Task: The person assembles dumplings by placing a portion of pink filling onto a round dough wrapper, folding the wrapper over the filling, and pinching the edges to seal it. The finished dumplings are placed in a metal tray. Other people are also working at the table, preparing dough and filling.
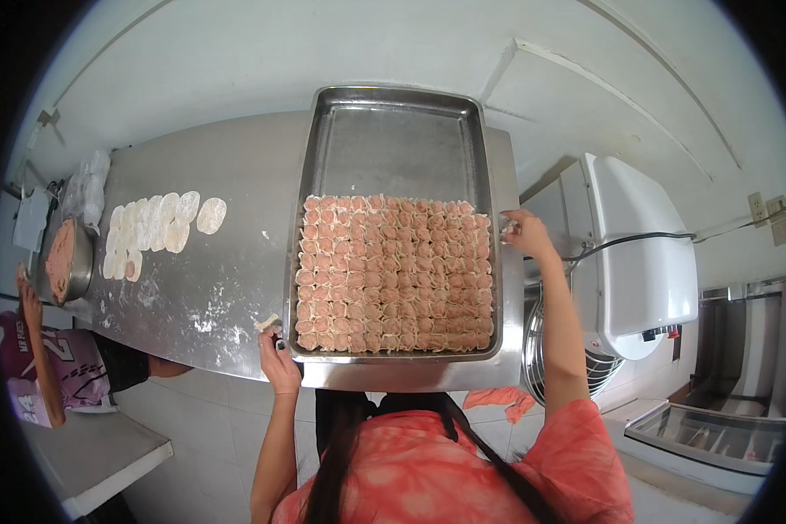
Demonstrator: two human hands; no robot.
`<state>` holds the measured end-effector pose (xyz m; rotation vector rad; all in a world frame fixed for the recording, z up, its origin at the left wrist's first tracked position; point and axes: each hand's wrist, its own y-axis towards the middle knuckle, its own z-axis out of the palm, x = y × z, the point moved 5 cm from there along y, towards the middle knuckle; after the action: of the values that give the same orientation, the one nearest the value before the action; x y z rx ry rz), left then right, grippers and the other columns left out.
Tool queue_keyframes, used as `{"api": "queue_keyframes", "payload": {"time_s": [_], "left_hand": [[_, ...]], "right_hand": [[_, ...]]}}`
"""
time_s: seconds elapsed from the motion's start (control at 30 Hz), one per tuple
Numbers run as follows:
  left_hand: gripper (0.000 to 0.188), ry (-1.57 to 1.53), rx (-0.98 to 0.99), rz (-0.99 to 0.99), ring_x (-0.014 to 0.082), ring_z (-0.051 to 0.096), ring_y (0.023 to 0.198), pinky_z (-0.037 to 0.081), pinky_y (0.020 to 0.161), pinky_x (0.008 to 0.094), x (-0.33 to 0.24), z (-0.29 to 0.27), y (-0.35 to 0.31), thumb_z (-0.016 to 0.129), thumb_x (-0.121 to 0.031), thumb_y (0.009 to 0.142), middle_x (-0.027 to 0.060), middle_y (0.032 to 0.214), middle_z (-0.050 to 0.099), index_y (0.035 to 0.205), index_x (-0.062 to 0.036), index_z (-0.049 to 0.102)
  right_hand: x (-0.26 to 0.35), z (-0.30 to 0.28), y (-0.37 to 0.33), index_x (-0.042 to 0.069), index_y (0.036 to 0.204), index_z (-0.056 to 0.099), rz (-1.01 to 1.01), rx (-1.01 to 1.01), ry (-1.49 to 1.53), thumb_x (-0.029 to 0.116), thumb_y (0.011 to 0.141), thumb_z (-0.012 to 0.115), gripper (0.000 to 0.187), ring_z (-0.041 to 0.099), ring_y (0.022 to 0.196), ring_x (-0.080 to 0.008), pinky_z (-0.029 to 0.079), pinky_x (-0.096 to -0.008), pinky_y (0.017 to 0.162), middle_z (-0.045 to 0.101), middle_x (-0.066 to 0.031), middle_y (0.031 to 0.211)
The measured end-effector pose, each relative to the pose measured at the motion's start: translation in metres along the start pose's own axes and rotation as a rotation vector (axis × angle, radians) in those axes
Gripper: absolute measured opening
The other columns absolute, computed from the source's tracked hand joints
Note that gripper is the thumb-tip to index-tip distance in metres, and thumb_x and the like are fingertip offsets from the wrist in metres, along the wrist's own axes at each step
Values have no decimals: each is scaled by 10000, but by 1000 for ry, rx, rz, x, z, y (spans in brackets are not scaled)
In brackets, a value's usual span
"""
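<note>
1. Here was the metal tray (393, 144), lengthwise on the steel surface (253, 196), straight in front of the person, with the dumplings (393, 271) packed in tight rows from its near rim to past its middle.
2. What a load! By my judgement it would have handled heavy, weighted toward the near end; the tray looked stiff, its metal likely slick under floury fingers.
3. The dumplings looked soft, moist and easily squashed, pink filling showing on top; a light pinch around the sides seemed right for one, while the tray itself called for a firm hold on both side rims.
4. Over to the hands, and the tray lay between them! The left hand (281, 362) was just beside the near left corner, fingers curled, seemingly pinching a pale scrap of dough (265, 323).
5. The right hand (526, 232) was farther up, by the right rim, level with the farther rows, fingers bent inward; whether they gripped anything, I couldn't tell.
6. Away to the left, well apart from the tray, lay the pale wrappers (153, 223), near a bowl of pink filling (59, 260).
</note>
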<state>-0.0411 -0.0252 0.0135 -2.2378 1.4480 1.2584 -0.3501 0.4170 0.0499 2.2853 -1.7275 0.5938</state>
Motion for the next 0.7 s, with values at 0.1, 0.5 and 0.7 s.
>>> {"api": "queue_keyframes", "payload": {"time_s": [0.1,0.5,0.7], "left_hand": [[335,21,8,-12,378,522,916,413,831,399,-1,-5,3,386,-226,872,210,958,506,1055,36,485],[427,32,-4,8,386,526,940,415,836,401,1,0,-2,362,-347,924,212,1009,518,1083,31,481],[426,-16,-7,6,385,528,942,426,832,398,0,0,-2,376,-348,914,209,1015,514,1082,29,479]], "right_hand": [[-8,11,5,84,969,667,4,-59,52,76,642,687,328,634,773,-303,499,-383,738,634,-131,865],[75,-13,72,26,890,632,-433,-22,-89,31,694,615,196,599,843,-330,481,-419,740,598,-144,895],[73,18,80,34,901,622,-516,194,-353,-6,689,581,220,583,887,-337,488,-423,770,575,-134,915]]}}
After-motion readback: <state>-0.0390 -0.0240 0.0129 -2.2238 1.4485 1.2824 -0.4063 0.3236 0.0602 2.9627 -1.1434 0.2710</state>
